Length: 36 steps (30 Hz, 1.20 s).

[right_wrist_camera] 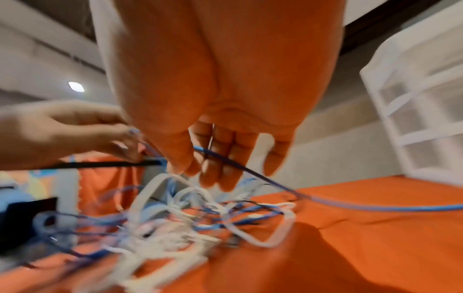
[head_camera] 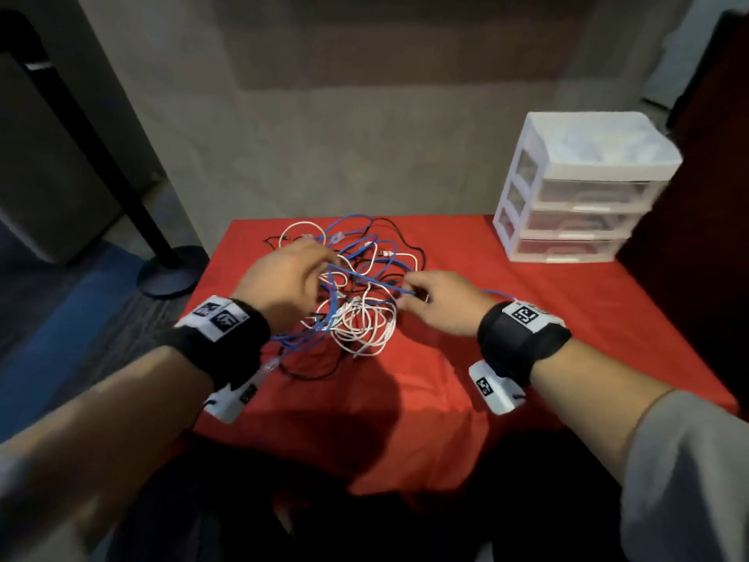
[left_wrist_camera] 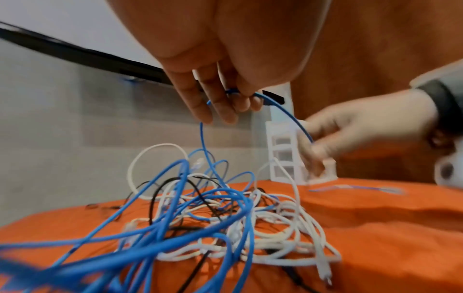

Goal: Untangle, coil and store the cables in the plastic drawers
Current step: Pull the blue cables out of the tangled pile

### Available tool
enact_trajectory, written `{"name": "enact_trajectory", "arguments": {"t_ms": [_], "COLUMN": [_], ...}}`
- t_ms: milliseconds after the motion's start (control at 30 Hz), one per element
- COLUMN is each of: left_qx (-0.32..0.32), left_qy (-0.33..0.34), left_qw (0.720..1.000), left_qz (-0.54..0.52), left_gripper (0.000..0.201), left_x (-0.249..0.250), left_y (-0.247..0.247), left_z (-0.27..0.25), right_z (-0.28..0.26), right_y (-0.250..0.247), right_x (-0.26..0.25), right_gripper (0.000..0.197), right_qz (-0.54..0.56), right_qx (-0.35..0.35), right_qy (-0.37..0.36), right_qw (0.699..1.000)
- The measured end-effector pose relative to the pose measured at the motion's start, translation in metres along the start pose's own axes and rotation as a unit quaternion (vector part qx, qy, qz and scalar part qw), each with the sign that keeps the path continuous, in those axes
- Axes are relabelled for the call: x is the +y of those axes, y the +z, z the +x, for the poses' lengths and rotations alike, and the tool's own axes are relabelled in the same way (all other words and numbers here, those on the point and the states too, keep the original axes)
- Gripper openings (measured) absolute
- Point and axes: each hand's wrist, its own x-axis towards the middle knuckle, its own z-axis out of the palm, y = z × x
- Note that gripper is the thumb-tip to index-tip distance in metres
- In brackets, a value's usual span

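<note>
Partly blurred, both hands pinching blue cable [head_camera: 367, 277], tangle [head_camera: 356, 314] beneath

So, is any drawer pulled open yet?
No, all three drawers sit flush in the white unit while both hands work the cable tangle.
</note>
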Motion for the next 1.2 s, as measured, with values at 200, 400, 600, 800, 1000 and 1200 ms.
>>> {"name": "enact_trajectory", "arguments": {"t_ms": [200, 400, 600, 800, 1000, 1200], "left_qx": [0.012, 0.063, -0.102, 0.011, 0.039, -0.014], "left_qy": [-0.08, 0.011, -0.06, -0.068, -0.079, -0.015], "left_qw": [0.985, 0.985, 0.992, 0.995, 0.993, 0.998], "left_qz": [0.155, 0.16, -0.048, 0.074, 0.082, 0.058], "left_gripper": [0.035, 0.041, 0.05, 0.036, 0.034, 0.028], "left_x": [-0.034, 0.046, 0.093, 0.078, 0.06, 0.085], "left_y": [-0.021, 0.012, 0.049, 0.025, 0.014, 0.024], "left_z": [-0.016, 0.008, 0.034, 0.026, 0.018, 0.022], "right_z": [-0.01, 0.01, 0.01, -0.011, -0.022, -0.022], "right_y": [-0.015, -0.022, -0.02, -0.029, -0.03, -0.036], "right_x": [0.072, 0.035, -0.008, 0.01, 0.016, -0.009], "right_gripper": [0.016, 0.033, 0.006, 0.019, 0.041, 0.029], "right_qz": [-0.005, -0.004, 0.257, 0.149, -0.037, 0.01], "right_qx": [-0.041, 0.071, 0.193, 0.091, 0.15, 0.114], "right_qy": [0.141, 0.071, 0.026, -0.023, 0.083, 0.032], "right_qw": [0.989, 0.995, 0.946, 0.984, 0.984, 0.993]}}
